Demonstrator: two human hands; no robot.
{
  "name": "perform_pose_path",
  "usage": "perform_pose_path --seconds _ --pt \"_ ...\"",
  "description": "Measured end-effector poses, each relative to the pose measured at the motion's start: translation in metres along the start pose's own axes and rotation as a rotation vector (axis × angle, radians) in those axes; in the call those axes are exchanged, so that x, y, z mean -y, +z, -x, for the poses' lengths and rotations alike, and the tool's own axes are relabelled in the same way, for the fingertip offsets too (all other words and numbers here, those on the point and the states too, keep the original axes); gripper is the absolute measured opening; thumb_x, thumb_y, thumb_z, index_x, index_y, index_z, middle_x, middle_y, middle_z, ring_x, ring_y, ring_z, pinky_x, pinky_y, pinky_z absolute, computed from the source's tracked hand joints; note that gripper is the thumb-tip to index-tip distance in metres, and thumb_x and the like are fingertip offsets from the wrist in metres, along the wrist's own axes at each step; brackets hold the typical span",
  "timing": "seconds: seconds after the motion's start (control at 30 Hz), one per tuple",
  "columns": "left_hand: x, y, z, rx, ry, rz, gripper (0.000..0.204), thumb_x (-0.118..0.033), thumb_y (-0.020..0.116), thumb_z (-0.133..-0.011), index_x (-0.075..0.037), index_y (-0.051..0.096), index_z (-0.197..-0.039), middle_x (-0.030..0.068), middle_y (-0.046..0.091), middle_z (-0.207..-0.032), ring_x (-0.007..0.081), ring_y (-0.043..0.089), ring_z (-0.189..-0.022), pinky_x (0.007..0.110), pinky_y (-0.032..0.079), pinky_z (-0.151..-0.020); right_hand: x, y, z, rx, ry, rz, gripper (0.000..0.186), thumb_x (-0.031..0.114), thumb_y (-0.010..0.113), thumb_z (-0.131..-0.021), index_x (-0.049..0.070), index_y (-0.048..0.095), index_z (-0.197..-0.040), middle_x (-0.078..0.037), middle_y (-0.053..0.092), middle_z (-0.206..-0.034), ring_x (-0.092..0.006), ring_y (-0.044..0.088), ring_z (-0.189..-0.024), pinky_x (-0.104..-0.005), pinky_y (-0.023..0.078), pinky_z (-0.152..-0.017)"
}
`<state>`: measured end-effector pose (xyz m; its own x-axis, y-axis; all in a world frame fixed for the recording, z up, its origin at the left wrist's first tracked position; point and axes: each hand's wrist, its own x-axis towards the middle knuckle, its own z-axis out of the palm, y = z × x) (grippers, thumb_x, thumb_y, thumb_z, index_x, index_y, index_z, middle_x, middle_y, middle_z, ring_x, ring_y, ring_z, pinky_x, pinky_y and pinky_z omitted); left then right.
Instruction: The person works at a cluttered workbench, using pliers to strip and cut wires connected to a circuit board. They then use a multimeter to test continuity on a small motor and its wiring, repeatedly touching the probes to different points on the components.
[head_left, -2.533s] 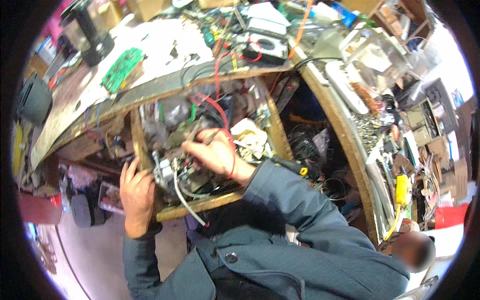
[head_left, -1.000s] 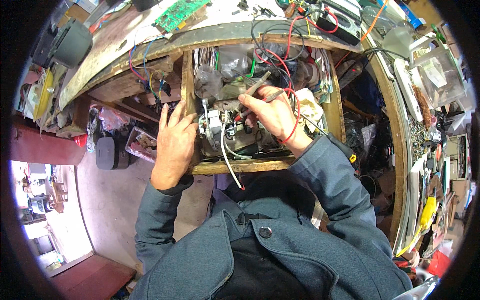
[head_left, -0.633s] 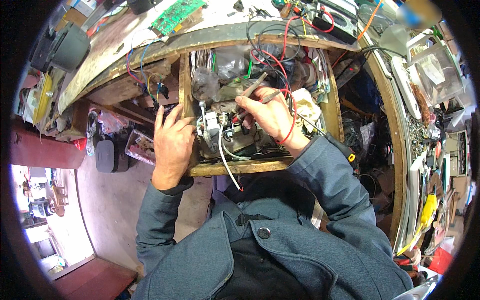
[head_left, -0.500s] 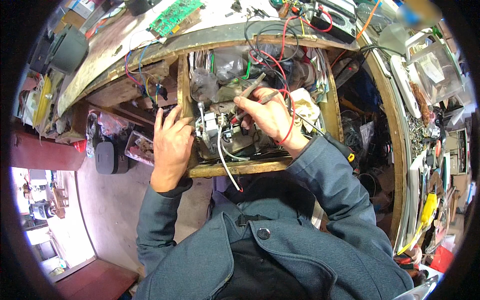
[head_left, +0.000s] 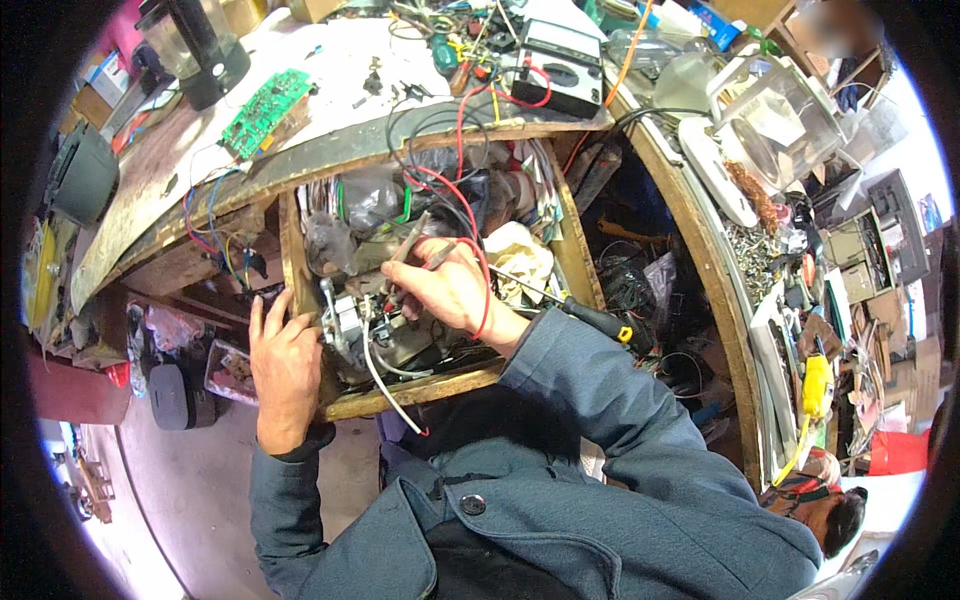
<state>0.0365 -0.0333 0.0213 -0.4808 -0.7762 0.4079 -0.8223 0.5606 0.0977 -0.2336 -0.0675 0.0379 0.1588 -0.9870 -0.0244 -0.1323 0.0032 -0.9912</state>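
In the head view, my right hand (head_left: pixel 445 290) is over the drawer, its fingers closed round a pair of test probes (head_left: pixel 412 238). Their red and black leads (head_left: pixel 487 285) run up to the bench top. Under these fingers sits a small metal and white electrical assembly (head_left: pixel 348 325), with a white wire (head_left: pixel 385 385) hanging over the drawer's front edge. The contact of the probe tips is hidden by my hand. My left hand (head_left: pixel 285 365) lies on the drawer's left side, fingers apart, fingertips beside the assembly.
The wooden drawer (head_left: pixel 440 383) holds plastic bags, papers and a cream cloth (head_left: pixel 520 258). A black-and-yellow-handled screwdriver (head_left: pixel 598 320) lies across its right side. On the bench are an analog multimeter (head_left: pixel 562 85) and a green circuit board (head_left: pixel 265 112). Clutter fills the right-hand shelf (head_left: pixel 735 330).
The view has swung to the right and up, so the bench and drawer appear further left and lower. My hands keep nearly the same places at the drawer, the right one still holding the probes.
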Motion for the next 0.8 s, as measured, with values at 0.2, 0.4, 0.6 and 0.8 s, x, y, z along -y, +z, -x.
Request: perform_pose_path --seconds 0.2,0.4,0.6,0.8 --pt "-0.002 -0.006 0.001 0.053 -0.001 0.004 0.021 -0.006 0.069 -0.081 -0.001 0.073 -0.101 0.0138 0.071 -0.114 0.0387 0.056 -0.134 0.065 0.031 -0.122 0.011 -0.001 0.006 0.035 0.069 -0.063 0.032 0.023 0.066 -0.098 -0.005 0.072 -0.114 -0.007 0.072 -0.083 -0.0124 0.065 -0.061 -0.0323 0.052 -0.054" --pt "-0.004 -0.001 0.001 0.05 0.022 -0.045 0.019 -0.006 0.063 -0.086 0.001 0.074 -0.099 0.015 0.071 -0.12 0.0391 0.052 -0.138 0.064 0.029 -0.123 0.01 0.0 0.006 0.017 0.053 -0.058 0.032 0.024 0.066 -0.097 -0.006 0.072 -0.108 -0.007 0.069 -0.079 -0.0116 0.061 -0.059 -0.033 0.05 -0.053" --pt "-0.002 0.001 0.001 0.024 -0.013 -0.012 0.015 -0.008 0.065 -0.083 0.0 0.074 -0.092 0.0134 0.072 -0.116 0.0383 0.055 -0.136 0.063 0.03 -0.123 0.007 0.0 0.005 -0.002 -0.021 -0.002 0.033 0.025 0.066 -0.097 -0.007 0.072 -0.104 -0.008 0.068 -0.074 -0.0127 0.061 -0.059 -0.0344 0.05 -0.054" --pt "-0.001 0.0 0.001 0.005 -0.019 0.008 0.015 -0.006 0.069 -0.078 0.0 0.073 -0.091 0.0135 0.072 -0.116 0.0393 0.055 -0.135 0.064 0.03 -0.123 0.006 0.0 0.003 0.005 -0.004 -0.053 0.032 0.024 0.071 -0.097 -0.007 0.074 -0.105 -0.01 0.075 -0.076 -0.0136 0.07 -0.059 -0.0298 0.055 -0.054"
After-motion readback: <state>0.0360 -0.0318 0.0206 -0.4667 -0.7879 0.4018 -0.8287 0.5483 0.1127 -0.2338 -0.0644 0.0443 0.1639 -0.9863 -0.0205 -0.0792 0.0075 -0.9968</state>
